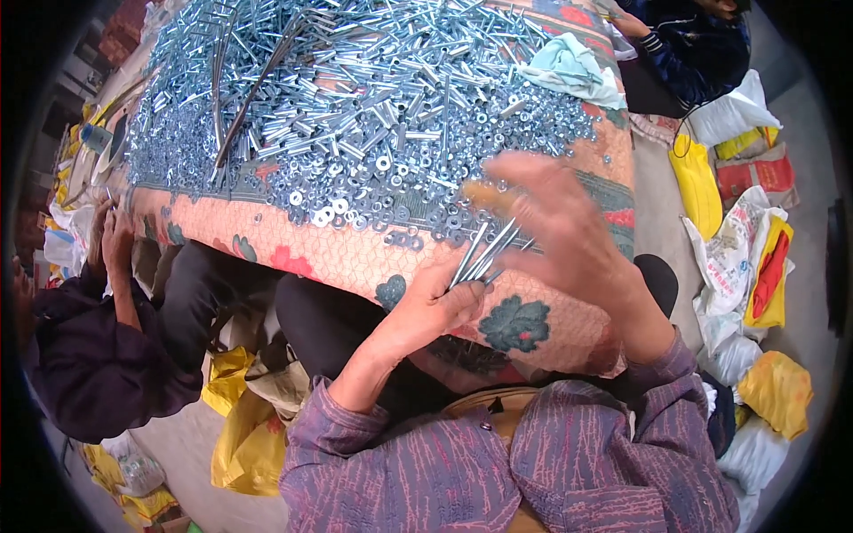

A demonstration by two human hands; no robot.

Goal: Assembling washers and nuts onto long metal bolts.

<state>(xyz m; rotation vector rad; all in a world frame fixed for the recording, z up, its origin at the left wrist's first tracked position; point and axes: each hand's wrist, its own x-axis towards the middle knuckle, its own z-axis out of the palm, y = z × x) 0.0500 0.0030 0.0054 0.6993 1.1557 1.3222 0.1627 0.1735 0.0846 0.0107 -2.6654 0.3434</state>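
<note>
My left hand point(428, 306) is closed around a small bundle of thin silver metal rods point(484, 259), which point up and away over the table's near edge. Just right of them is my right hand point(573, 233), blurred by motion, with something orange-yellow on a finger. Whether it holds anything cannot be made out. Beyond both hands, loose flat washers point(384, 164) and small nuts lie scattered along the near side of a wide heap. Short shiny metal tubes point(391, 115) fill its middle, and longer thin pieces are piled at the far left.
A flowered pink cloth point(355, 266) covers the table. Dark bent rods point(258, 84) lie on the heap; a pale blue rag point(573, 69) rests at its right. People sit at left point(107, 346) and far right point(689, 53). Sacks point(729, 258) and yellow bags point(249, 435) lie on the floor.
</note>
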